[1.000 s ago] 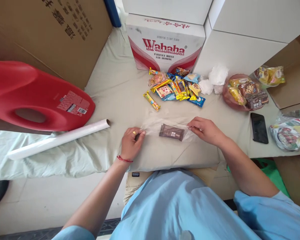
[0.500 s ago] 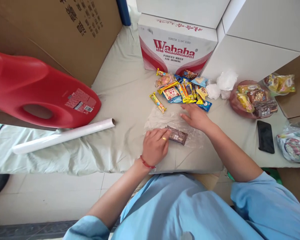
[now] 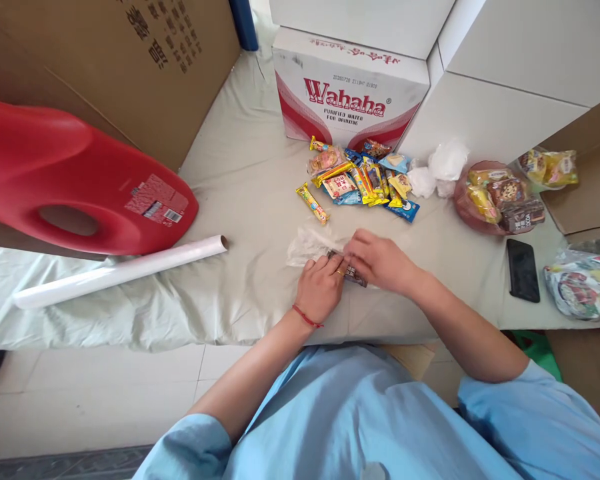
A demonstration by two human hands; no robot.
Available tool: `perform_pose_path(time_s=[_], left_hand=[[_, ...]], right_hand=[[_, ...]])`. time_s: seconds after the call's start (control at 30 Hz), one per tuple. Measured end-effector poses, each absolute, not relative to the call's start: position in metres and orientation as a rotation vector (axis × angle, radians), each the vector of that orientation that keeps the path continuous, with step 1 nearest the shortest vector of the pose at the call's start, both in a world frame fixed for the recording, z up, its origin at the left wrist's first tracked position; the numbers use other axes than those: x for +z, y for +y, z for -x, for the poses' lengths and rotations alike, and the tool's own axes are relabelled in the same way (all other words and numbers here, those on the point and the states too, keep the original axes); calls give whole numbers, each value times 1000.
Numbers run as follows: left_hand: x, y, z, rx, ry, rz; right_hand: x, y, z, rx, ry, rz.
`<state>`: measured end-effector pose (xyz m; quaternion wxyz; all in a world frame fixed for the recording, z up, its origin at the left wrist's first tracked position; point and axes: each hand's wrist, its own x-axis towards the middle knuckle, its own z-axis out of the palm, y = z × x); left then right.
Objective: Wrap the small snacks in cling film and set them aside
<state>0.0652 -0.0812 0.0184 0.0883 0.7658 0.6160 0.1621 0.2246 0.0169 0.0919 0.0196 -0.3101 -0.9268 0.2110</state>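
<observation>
Now reaches the dark packet [image 3: 356, 276] with the right hand [image 3: 377, 260], off it before; cannot tell if pinching. Presses the packet's end under the flat left hand [image 3: 320, 285], not gripping. Shows less clear wrap [image 3: 304, 247] past the right hand: maybe folded over.

At your table's [image 3: 250, 200] back edge, you can read "Wahaha® PURIFIED WATER FOR DRINKING" on the box [image 3: 350, 100]; toward the right edge, a dark packet [image 3: 523, 216] reads "COCOA".
</observation>
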Motion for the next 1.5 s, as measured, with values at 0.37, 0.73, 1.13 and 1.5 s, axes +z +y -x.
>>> perform_pose_path(time_s=[0.37, 0.73, 1.13, 1.5], left_hand=[[12, -95, 3, 1291, 2173, -1289], [23, -64, -6, 648, 2061, -1623], [28, -85, -93, 759, 1724, -1974], [7, -99, -100, 436, 1808, -2331]], right_hand=[[46, -33, -234, 605, -2984, 1111], [54, -29, -234, 783, -2906, 1070], [48, -34, -264, 1167, -2537, 721], [11, -18, -306, 417, -1909, 1727]])
